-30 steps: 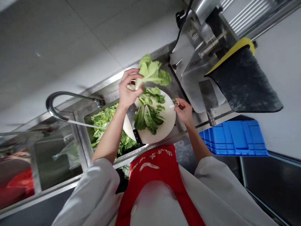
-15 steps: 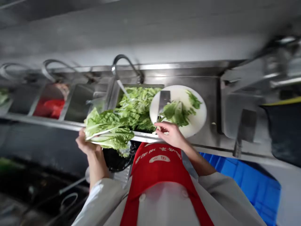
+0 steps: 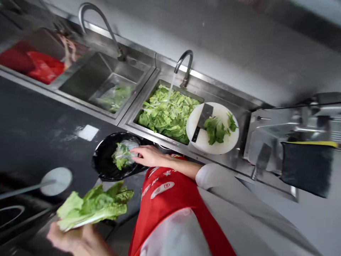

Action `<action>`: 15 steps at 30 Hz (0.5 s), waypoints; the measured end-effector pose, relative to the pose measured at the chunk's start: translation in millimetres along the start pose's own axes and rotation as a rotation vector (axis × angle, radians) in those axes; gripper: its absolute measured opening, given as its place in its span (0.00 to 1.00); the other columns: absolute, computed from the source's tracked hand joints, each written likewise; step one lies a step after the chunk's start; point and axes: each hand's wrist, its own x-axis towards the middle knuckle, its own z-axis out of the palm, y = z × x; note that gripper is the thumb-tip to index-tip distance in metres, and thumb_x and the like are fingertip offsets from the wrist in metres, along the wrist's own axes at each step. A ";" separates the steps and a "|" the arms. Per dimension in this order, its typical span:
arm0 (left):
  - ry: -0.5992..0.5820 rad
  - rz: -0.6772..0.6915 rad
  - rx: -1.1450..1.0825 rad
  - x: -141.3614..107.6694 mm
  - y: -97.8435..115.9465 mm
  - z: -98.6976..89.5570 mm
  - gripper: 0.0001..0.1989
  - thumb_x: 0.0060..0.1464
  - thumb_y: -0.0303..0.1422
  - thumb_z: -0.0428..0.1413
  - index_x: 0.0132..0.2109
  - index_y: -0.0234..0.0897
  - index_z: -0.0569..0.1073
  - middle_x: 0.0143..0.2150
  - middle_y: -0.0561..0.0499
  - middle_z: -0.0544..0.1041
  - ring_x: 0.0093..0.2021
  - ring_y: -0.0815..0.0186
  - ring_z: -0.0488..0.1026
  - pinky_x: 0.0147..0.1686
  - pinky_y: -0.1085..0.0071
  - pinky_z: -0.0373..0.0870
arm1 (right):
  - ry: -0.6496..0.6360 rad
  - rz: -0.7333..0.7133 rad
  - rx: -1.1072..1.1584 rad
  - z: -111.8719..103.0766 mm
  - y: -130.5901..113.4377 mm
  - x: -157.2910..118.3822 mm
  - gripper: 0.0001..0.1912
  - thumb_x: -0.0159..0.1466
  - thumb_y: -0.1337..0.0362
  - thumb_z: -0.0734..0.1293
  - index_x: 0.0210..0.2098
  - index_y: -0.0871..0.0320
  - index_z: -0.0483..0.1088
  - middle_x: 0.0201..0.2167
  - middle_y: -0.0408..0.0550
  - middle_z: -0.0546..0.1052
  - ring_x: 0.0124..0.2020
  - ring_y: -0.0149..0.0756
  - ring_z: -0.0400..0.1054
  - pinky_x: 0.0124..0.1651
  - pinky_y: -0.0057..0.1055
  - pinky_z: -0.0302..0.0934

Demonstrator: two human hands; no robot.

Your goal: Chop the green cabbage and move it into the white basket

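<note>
My left hand, at the lower left, is closed round the base of a leafy green lettuce. Over the black-lined bin my right hand has its fingers bent together beside a clump of greens and clear plastic; whether it grips anything is too small to make out. Cut leaves fill the sink, with water running onto them from the faucet. On the round white cutting board lie a cleaver and more leaves.
Left of the leaf-filled sink is another sink holding a bag of greens. A red bag lies in the far-left basin. A second cleaver and a dark cloth are at the right.
The view has turned and shifted left. My left hand has carried the lettuce away from the sink edge, down and left. My right hand has moved from the cutting board to over the bin.
</note>
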 end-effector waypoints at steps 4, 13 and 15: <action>0.088 -0.070 -0.351 37.2 -8.3 39.4 0.16 0.37 0.48 0.59 0.26 0.44 0.65 0.20 0.63 0.72 0.26 0.61 0.73 0.30 0.61 0.73 | 0.470 0.449 -0.225 -87.4 58.5 -57.1 0.14 0.70 0.61 0.64 0.51 0.48 0.79 0.47 0.43 0.83 0.45 0.40 0.79 0.53 0.35 0.72; -0.886 -0.272 -0.327 -16.7 82.0 279.0 0.17 0.44 0.37 0.70 0.37 0.38 0.72 0.24 0.60 0.71 0.26 0.69 0.71 0.35 0.68 0.77 | 0.856 1.263 -0.417 -293.7 162.5 -165.0 0.29 0.75 0.50 0.57 0.59 0.70 0.70 0.57 0.71 0.75 0.60 0.56 0.71 0.62 0.48 0.64; -0.976 -0.195 -0.233 -51.7 91.2 335.6 0.20 0.41 0.37 0.73 0.36 0.36 0.72 0.24 0.58 0.72 0.24 0.70 0.70 0.29 0.71 0.73 | 0.759 1.230 -0.342 -308.6 182.8 -150.7 0.35 0.74 0.45 0.58 0.62 0.72 0.68 0.60 0.76 0.72 0.62 0.58 0.69 0.62 0.50 0.64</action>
